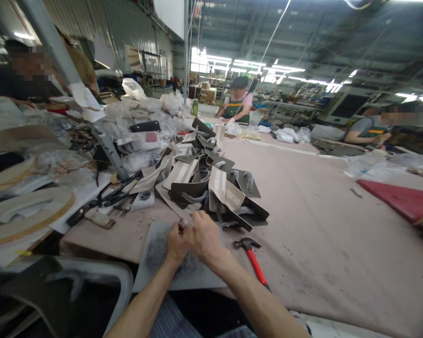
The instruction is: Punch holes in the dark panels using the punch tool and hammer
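My left hand (pixel 176 241) and my right hand (pixel 203 234) meet over a worn grey work slab (pixel 155 256) at the table's near edge. Both are closed, pinching a small piece between their fingertips; I cannot make out what it is. Just beyond them lies a heap of folded grey and beige leather pieces (pixel 204 183). A hammer with a red handle (pixel 254 260) lies on the table to the right of my right hand.
Scissors and hand tools (pixel 118 195) lie left of the heap, with rolls of tape (pixel 24 213) and plastic bags further left. A red mat (pixel 405 199) sits far right. Other people work at the far and left sides of the beige table (pixel 320 234).
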Motion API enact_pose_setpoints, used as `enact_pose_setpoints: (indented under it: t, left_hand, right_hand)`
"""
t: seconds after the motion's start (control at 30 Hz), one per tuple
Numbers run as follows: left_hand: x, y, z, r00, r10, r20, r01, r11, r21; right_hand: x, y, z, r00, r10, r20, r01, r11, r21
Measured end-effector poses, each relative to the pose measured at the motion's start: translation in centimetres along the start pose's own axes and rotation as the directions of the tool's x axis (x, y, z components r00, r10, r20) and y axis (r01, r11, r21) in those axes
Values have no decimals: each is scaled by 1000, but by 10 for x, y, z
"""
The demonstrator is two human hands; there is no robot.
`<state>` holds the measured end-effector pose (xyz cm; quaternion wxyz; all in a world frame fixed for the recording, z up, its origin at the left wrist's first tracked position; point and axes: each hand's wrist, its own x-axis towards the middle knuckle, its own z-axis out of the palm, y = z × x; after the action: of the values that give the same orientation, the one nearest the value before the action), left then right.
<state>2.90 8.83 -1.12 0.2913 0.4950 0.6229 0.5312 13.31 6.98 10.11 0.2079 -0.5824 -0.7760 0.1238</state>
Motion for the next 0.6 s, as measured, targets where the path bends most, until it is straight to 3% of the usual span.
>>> enact_pose_setpoints:
  t: [0.03,0.13,0.27,0.33,0.43,0.53,0.6]
  left_hand:
    - [0,-1,1,1000,-9,4,9,1000,14]
    - [0,-3,1,999,-13,32,12,999,50]
    - [0,-4,0,999,-14,52,11,998,58]
    - [0,-3,0,998,-27,56,23,998,61]
    - [0,-1,0,997,-54,63,51,997,53]
    - [1,2,-1,994,-89,63,90,996,-2]
    - [0,3,-2,991,-127,44,130,989,-70]
  right_hand:
    - [1,28,-4,999,44,18,-40,983,-180]
    - [-1,101,-9,992,121,38,-102,942,-320]
    - [-4,146,-7,991,124,52,-100,938,-332]
    - [0,148,-16,992,116,38,-99,945,-312]
    - [4,128,-43,987,147,-64,-158,957,-242]
    - [-7,89,-70,947,285,-145,-247,940,234]
    - [-23,61,-70,932,358,-47,-256,747,614]
